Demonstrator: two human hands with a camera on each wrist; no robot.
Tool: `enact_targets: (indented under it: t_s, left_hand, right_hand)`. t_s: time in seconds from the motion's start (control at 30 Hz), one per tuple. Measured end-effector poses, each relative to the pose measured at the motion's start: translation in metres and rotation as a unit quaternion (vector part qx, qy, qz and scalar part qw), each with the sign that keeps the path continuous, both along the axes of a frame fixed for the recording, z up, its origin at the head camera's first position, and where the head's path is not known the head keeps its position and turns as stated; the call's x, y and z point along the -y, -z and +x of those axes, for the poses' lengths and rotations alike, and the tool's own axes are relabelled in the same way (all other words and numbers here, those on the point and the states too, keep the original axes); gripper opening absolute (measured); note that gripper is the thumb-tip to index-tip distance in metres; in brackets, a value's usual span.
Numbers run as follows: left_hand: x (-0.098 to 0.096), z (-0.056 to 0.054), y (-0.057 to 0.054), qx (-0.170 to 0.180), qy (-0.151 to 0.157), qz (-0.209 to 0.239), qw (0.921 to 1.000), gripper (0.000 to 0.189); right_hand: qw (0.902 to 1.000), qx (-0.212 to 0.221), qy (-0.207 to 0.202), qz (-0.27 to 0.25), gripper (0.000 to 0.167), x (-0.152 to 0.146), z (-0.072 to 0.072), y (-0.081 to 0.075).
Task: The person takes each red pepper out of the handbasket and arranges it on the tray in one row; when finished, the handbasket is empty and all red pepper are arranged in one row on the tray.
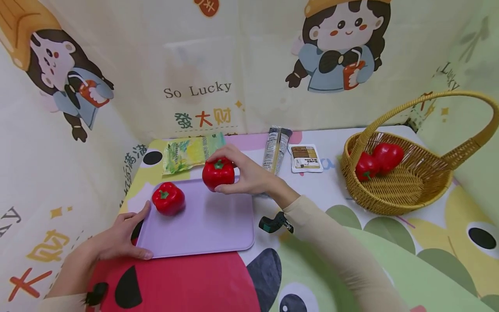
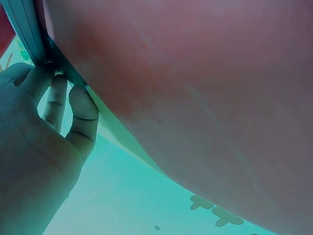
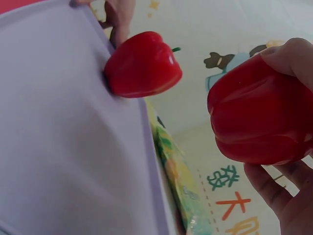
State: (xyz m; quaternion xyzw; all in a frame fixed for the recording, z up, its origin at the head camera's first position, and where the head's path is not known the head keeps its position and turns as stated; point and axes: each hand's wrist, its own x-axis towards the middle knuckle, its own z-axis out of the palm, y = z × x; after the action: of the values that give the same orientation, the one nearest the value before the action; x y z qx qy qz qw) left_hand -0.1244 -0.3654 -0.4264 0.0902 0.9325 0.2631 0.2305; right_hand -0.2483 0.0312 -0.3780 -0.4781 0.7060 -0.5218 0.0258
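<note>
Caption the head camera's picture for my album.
Right hand holding one red pepper over a lilac tray, another pepper on it, left hand at the tray's corner, more peppers in a wicker basket.

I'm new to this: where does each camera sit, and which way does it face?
Head: worn on the head, facing forward and down at the tray; both forearms, left grip and right grip show.
Left wrist: worn there, facing the left grip, which touches the tray's edge.
Right wrist: worn there, facing the held pepper; parts of both grips show.
Head and right wrist views share the held pepper, tray pepper and tray.
</note>
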Motion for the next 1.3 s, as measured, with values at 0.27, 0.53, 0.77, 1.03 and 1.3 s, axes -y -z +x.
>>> enact_targets:
  t_s: [0.27,0.53,0.77,1.03,1.3]
  left_hand:
    - [-0.001,0.000,-0.002,0.002,0.002,-0.002,1.0000,0.141]
    - [-0.005,0.001,-0.002,0.009,-0.007,-0.004,0.9999,0.140]
    - [-0.004,0.001,-0.001,0.007,-0.012,-0.008,0.9999,0.141]
    - [-0.004,-0.001,-0.003,0.003,-0.012,-0.014,0.9998,0.140]
    - [-0.005,0.001,-0.002,-0.009,-0.006,-0.007,0.9999,0.139]
  right_hand:
    - [0.9998,0.001,-0.020,0.003,0.061,0.018,-0.002,0.014]
    - [0.9988,0.018,-0.027,0.037,0.061,0.040,0.001,0.032]
    - [0.9984,-0.003,-0.024,0.051,0.059,0.051,0.000,0.041]
    - [0.9969,0.027,-0.017,0.072,0.059,0.054,-0.003,0.049]
    - [0.9953,0.028,-0.027,0.089,0.064,0.064,-0.005,0.057]
